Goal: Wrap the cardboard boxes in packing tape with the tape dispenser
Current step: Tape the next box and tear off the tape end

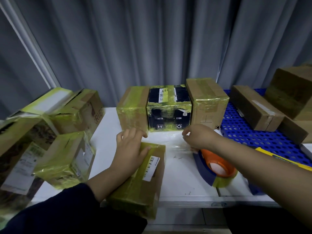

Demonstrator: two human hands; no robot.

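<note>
A long cardboard box [143, 181] with a barcode label lies on the white table [179, 176] in front of me, partly covered in yellowish tape. My left hand [130, 149] presses flat on its far end. My right hand [199, 137] grips the handle of the orange and blue tape dispenser [214, 166], which rests on the table to the right of the box. A clear strip of tape [175, 146] stretches from the dispenser to the box's far end. The dispenser's handle is hidden under my right hand.
Three taped boxes stand in a row at the back: a brown one [133, 108], a black one [168, 108], another brown one [207, 103]. Several taped boxes [55, 132] pile up on the left. Untaped boxes [256, 107] lie on a blue perforated tray [253, 135] at right. Grey curtains hang behind.
</note>
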